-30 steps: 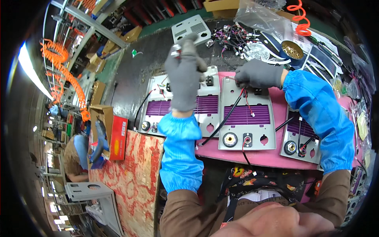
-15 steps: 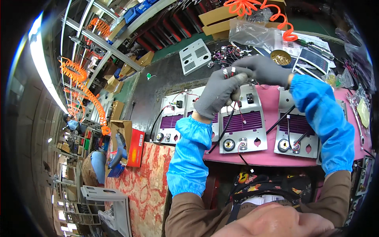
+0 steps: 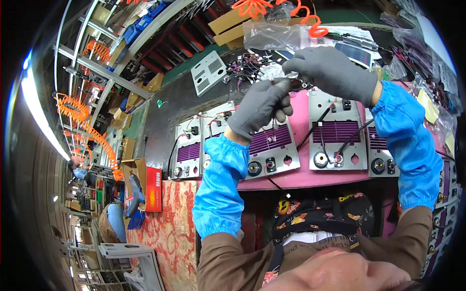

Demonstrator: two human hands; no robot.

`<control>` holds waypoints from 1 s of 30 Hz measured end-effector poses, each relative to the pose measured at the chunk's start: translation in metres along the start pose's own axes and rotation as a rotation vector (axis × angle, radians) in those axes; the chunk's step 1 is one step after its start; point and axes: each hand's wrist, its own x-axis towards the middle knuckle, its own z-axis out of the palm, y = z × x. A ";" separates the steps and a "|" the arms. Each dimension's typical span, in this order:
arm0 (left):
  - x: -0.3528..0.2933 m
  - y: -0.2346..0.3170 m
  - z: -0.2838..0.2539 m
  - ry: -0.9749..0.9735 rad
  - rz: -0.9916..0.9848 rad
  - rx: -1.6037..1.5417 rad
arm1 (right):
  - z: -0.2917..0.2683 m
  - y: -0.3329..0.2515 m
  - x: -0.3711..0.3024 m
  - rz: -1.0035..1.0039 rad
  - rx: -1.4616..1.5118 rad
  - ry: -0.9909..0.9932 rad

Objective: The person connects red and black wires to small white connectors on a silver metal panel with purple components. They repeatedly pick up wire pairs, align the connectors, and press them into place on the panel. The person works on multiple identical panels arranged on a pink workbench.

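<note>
My left hand [image 3: 262, 107], in a grey glove, is raised over a silver panel [image 3: 290, 157] with a purple grille. Its thumb and forefinger pinch a thin wire lead, mostly covered by the glove. Close by on the right, my right hand [image 3: 335, 72], gloved too, is bent with its fingertips together at a small pale piece [image 3: 291, 74] too small to name. The two hands' fingertips nearly meet. Beneath them, more silver panels [image 3: 338, 127] with round sockets, switches and black and red wires lie in a row on a pink mat [image 3: 303, 176].
A pile of wire leads [image 3: 246, 68] and a bare silver panel [image 3: 208, 72] lie on the dark bench beyond. Clear plastic bags [image 3: 272, 36] and a coiled orange hose [image 3: 318, 31] are farther back. An open box [image 3: 154, 189] stands left, on a red-patterned board [image 3: 177, 218].
The view has shifted right, so the bench appears farther left. My hands remain close together; my right hand has lifted its fingers off the left and now covers the tin of brass rings.
</note>
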 end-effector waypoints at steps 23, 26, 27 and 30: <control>0.088 -0.086 0.052 0.125 0.352 0.749 | 0.057 0.077 -0.086 0.808 1.003 -0.001; 0.096 -0.094 0.057 0.144 0.378 0.798 | 0.071 0.085 -0.094 0.792 1.056 0.047; 0.097 -0.095 0.057 0.154 0.386 0.802 | 0.069 0.079 -0.093 0.824 1.083 0.034; 0.100 -0.099 0.057 0.165 0.368 0.796 | 0.072 0.076 -0.090 0.892 1.160 0.083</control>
